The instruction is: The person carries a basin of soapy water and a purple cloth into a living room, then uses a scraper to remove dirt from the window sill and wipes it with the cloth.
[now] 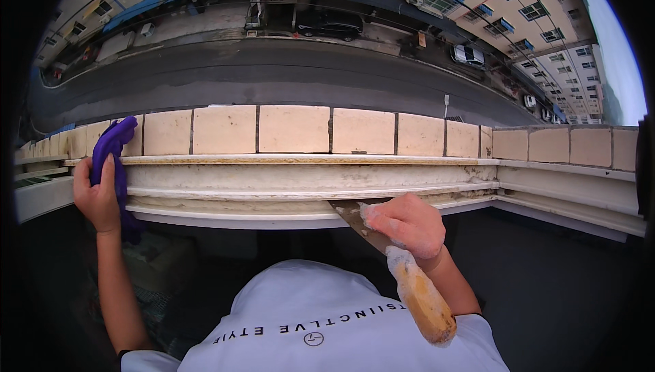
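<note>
Across the view runs a white window sill track (286, 207) with dirty grooves. My left hand (100, 190) grips a purple cloth (116, 142) at the track's left part; the cloth hangs down over both sides of the frame. Right of the middle, my right hand (409, 223) is closed on the metal blade of a scraper (371, 235). The blade's corner reaches into the groove nearest me. Its wooden handle (422, 300) points back towards my body. White foam covers parts of my right fingers, the blade and the handle.
Beige tiles (294, 129) form the ledge outside the track. Beyond lies a drop to a street (256, 73) with a parked black car (330, 24) and buildings opposite. At right, the frame (563, 180) turns a corner. A dark area lies below the track on my side.
</note>
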{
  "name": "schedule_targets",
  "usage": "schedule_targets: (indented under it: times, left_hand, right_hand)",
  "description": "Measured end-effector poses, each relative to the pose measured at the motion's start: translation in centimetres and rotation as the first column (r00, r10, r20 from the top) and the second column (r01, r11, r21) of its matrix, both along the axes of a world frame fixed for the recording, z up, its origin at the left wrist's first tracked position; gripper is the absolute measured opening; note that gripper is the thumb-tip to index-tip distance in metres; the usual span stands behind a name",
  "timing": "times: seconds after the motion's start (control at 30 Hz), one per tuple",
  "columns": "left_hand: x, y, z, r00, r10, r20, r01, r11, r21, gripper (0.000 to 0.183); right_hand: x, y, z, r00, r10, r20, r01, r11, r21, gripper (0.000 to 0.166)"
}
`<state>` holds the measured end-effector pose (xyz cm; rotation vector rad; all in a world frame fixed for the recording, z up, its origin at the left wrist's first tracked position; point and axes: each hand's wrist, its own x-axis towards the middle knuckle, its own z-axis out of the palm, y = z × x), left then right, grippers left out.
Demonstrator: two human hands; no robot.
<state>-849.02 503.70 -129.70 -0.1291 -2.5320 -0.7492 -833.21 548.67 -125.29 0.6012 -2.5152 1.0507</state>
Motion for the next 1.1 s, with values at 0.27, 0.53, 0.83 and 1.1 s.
schedule_targets:
  times: [0.27, 0.53, 0.83, 1.1]
  left_hand:
    - [0.4, 0.0, 0.0, 1.0, 0.0, -0.025, -0.001, 1.0, -0.025, 0.02]
    - [2.1, -0.2, 1.5, 0.999, 0.038, 0.003, -0.038, 0.997, -0.062, 0.021]
    - [3.6, -0.5, 2.2, 0.997, 0.053, -0.053, -0.057, 0.996, -0.074, 0.022]
    - [3.0, -0.6, 1.6, 0.993, 0.051, -0.106, -0.059, 0.995, -0.077, 0.022]
  right_hand:
    - [1.4, 0.4, 0.5, 0.995, 0.014, -0.103, -0.012, 1.0, 0.018, 0.024]
    - [3.3, 0.1, 0.3, 0.988, 0.007, -0.152, 0.002, 0.998, 0.057, 0.023]
    - [4.4, 0.5, 1.2, 0.992, -0.02, -0.122, 0.017, 0.999, -0.029, 0.022]
    - [3.3, 0.4, 1.9, 0.992, -0.056, 0.116, 0.064, 0.996, -0.068, 0.016]
